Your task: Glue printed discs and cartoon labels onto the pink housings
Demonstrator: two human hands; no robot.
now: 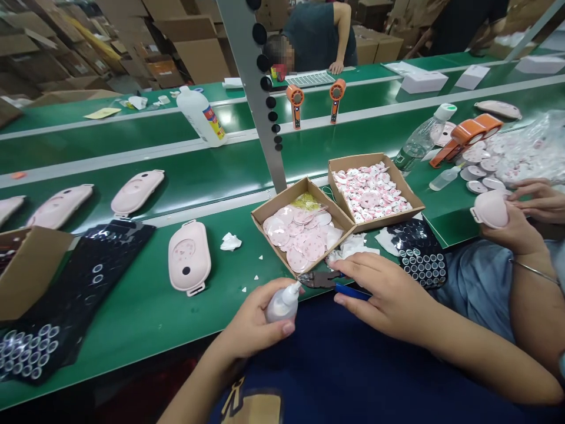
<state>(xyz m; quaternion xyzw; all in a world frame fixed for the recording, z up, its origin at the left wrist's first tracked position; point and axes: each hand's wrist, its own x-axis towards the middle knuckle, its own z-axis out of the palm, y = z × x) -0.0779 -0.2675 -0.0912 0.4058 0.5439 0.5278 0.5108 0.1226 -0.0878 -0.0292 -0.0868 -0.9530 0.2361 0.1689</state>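
Observation:
My left hand [253, 327] is wrapped round a small translucent squeeze bottle [281, 306] with a pointed nozzle. In my right hand [382, 288] is a pair of pliers [320, 279] with blue handles, its jaws close to the nozzle tip; whether they touch it I cannot tell. Just beyond, a cardboard tray [276, 256] holds round pink printed discs [304, 235]. A second cardboard tray [385, 220] is filled with small white and pink pieces [368, 194]. Left of these lies a pale pink oval case [189, 259] with a black dot.
More pink cases [138, 191] lie along the left. Black sheets [95, 282] with round stickers and a cardboard box [33, 265] are at the left edge. A white bottle [200, 118] and orange handheld fans [336, 100] stand behind. At right, a co-worker's hands [521, 227] hold a pink piece.

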